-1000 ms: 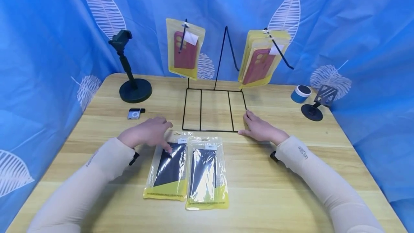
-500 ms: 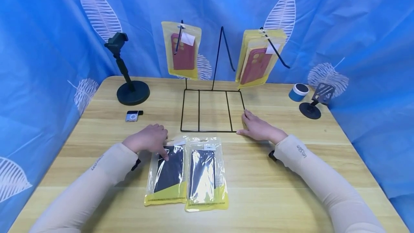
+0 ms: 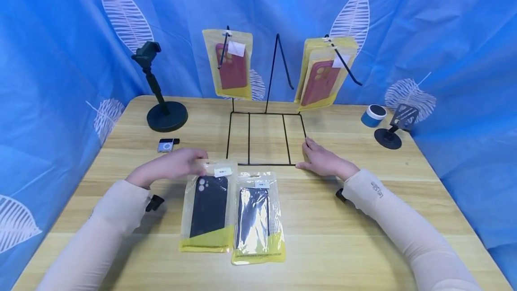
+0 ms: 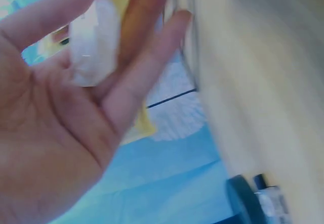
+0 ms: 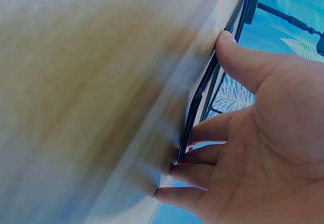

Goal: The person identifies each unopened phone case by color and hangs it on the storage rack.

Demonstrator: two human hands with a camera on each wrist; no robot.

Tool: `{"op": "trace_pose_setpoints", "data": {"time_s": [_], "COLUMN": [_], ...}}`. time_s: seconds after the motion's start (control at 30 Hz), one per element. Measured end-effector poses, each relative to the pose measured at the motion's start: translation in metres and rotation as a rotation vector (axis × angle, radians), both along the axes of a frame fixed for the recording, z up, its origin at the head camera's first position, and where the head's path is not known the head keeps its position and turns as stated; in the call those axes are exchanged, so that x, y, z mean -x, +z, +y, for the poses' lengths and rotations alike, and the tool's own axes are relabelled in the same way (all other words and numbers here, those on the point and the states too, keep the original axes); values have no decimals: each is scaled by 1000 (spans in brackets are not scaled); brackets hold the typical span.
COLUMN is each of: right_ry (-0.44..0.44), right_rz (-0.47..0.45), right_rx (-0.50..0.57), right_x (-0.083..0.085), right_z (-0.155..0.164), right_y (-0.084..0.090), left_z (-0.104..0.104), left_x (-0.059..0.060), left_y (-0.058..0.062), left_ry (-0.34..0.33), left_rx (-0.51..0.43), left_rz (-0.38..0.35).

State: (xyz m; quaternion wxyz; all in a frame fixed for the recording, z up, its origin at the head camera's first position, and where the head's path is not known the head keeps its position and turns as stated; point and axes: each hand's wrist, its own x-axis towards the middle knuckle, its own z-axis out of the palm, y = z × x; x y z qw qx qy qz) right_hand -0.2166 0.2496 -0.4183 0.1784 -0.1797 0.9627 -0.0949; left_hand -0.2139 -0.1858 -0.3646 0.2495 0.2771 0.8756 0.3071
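My left hand (image 3: 175, 164) pinches the top left corner of a clear-and-yellow pouch with a dark phone case (image 3: 209, 208) inside. That pouch's top edge is lifted off the table. In the left wrist view, part of the pouch (image 4: 95, 44) shows between thumb and fingers. Beside it lies a second pouched dark phone case (image 3: 253, 219), flat and shiny. My right hand (image 3: 323, 158) rests at the front right corner of a black wire display rack (image 3: 249, 140). Its thumb (image 5: 233, 57) touches the front wire; the fairly straight fingers lie along the side wire.
A pouch with a red phone case (image 3: 233, 73) hangs on the rack's left hook; several pouches (image 3: 321, 82) hang on the right one. A black phone stand (image 3: 167, 116) and small silver gadget (image 3: 165, 146) stand left. A blue jar (image 3: 373, 116) and black folding stand (image 3: 388, 138) are at right.
My left hand has gone from lying over the left pouch to pinching its top corner, and the pouch's top has risen and tilted. My right hand stays at the rack's corner.
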Motion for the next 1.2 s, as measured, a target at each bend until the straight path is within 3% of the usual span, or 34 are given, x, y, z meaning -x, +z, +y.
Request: {"op": "trace_pose_setpoints", "data": {"time_s": [0.23,0.43,0.6,0.9,1.07,1.2], "right_ry": [6,12,12,19,17,15], "right_rz": [6,16,20,26,27,26], "right_rx": [0,-3,-7,-14,-11,-13], "right_x": [-1,-1,0,0,-1,-1], "right_z": [0,-2,-2,-1,-2,-2], "right_y": [1,1,0,-4,-1,1], "left_z": [11,24,33,49,59,64], "left_x": [-5,-13,-14,-8,-2,5], "left_y": [45,69,80,101,113,120], "left_ry": [202,373,400,443,476,496], "left_rx": [-240,-356,-490,-946,-1051,-1117], "left_rz": [91,166,259,382,469,461]}}
